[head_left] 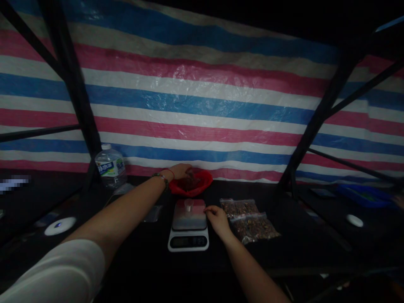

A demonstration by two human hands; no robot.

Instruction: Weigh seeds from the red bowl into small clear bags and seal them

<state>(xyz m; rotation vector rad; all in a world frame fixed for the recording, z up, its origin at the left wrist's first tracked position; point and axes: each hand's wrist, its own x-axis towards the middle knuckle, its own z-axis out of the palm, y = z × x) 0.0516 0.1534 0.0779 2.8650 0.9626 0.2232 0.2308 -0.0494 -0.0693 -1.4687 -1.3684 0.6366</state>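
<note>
My left hand [182,171] reaches over a red bowl [202,182] at the back of the dark table, fingers curled down into its brownish contents; what they grip is hidden. My right hand [217,219] rests with closed fingers against the right edge of a white kitchen scale [188,240]. A small clear cup [188,205] stands on the scale's shiny plate. Two clear bags of brown bits [252,223] lie just right of my right hand.
A water bottle [110,168] stands at the back left. An empty small plastic bag [152,213] lies left of the scale. White round discs [59,226] sit at far left and far right [354,220]. A striped tarp [202,97] and dark metal struts close the back.
</note>
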